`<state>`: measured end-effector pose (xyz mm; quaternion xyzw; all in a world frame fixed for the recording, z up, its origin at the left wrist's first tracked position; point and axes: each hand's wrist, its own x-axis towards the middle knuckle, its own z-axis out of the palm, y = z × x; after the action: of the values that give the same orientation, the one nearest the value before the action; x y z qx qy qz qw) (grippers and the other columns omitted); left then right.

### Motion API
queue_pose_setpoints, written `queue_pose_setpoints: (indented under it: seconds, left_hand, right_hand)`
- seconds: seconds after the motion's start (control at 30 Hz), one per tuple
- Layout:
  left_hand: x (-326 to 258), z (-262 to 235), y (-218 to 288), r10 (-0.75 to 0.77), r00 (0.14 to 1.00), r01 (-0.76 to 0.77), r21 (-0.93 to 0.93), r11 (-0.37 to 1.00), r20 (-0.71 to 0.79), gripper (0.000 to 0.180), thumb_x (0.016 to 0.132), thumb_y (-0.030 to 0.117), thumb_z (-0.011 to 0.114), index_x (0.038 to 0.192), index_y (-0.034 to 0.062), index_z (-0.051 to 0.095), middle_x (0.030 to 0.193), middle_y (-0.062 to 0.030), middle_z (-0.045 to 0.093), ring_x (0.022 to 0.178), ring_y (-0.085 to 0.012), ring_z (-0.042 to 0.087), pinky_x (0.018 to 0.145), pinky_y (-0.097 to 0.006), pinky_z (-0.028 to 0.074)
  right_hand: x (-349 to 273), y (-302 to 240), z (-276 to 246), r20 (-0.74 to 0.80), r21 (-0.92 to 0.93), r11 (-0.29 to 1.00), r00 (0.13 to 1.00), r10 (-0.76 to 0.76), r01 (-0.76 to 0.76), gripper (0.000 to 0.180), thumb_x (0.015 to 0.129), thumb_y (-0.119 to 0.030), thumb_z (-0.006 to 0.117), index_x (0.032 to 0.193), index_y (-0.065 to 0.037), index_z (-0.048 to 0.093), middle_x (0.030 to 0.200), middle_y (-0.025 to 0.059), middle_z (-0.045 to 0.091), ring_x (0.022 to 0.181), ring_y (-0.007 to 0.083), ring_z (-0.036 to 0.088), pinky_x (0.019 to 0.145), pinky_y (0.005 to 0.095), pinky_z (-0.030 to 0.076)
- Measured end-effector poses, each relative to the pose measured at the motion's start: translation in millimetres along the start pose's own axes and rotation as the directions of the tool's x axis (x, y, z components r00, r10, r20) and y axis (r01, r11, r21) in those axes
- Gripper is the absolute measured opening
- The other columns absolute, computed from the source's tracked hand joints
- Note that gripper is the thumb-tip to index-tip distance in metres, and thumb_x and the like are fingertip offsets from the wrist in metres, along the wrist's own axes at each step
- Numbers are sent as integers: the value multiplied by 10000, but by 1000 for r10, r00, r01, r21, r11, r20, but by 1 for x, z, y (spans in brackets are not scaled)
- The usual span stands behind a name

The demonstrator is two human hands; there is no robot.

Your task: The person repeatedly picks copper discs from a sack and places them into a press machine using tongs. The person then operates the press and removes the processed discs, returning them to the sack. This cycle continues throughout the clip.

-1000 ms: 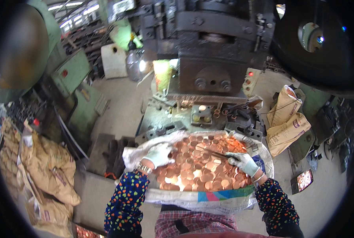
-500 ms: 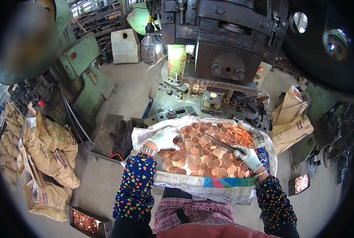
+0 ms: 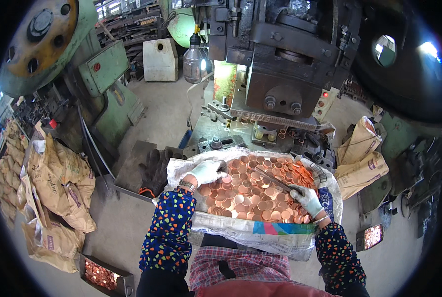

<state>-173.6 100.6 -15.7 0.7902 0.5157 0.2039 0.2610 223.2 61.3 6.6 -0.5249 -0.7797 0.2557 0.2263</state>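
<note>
A heap of round copper discs (image 3: 250, 195) lies on a white woven sack (image 3: 231, 230) spread in front of me. My left hand (image 3: 207, 173), in a white glove, is at the heap's left edge. Its fingers are curled together, with a dark patch at the tips; what they grip is hard to make out. At the right side my right hand (image 3: 307, 199), also gloved, is closed round a long, thin dark metal tool (image 3: 273, 179). The tool's far end points up and left over the discs.
A large dark press (image 3: 280, 74) stands directly ahead, its bed (image 3: 221, 131) behind the sack. Dark gloves (image 3: 154, 171) lie in a metal tray at left. Paper sacks (image 3: 62, 183) stand on both sides. A box of copper pieces (image 3: 127, 282) sits low at left.
The whole view has shifted slightly. My left hand has turned a little, its fingertips now slightly higher at the heap's edge. My right hand keeps hold of the dark metal tool.
</note>
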Motion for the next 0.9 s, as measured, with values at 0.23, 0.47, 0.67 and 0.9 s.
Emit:
queue_pose_setpoints:
  seconds: [0.23,0.47,0.67,0.9]
  left_hand:
    - [3,-1,6,-19,999,33,-442,896,37,191,874,127,640,1025,11,640,947,-60,671,842,-129,635,730,-262,524]
    - [8,-6,15,270,934,-263,60,963,-234,157,828,219,646,965,160,695,1004,-71,651,906,-279,620,841,-356,495]
    - [24,-26,40,117,977,-135,-95,986,-176,178,860,223,642,981,98,680,954,-71,685,827,-183,654,752,-300,525]
    - [76,-30,54,28,978,-93,-312,946,-207,207,845,210,688,973,47,672,859,-62,695,748,-115,648,711,-263,528]
  right_hand:
    - [2,3,-8,63,59,997,997,50,-54,396,879,-297,593,1133,5,623,980,210,662,920,303,652,801,349,491]
    - [21,-5,-54,39,102,981,986,162,-165,389,905,-314,597,1188,-47,611,821,131,662,721,159,629,708,307,498]
    - [70,0,-110,-99,-265,963,995,17,-43,367,889,-342,550,1162,-110,630,953,194,662,885,350,636,778,401,503]
    - [132,0,-100,-160,-606,786,948,-274,125,312,939,-333,477,1169,-160,597,925,98,666,871,270,638,742,382,509]
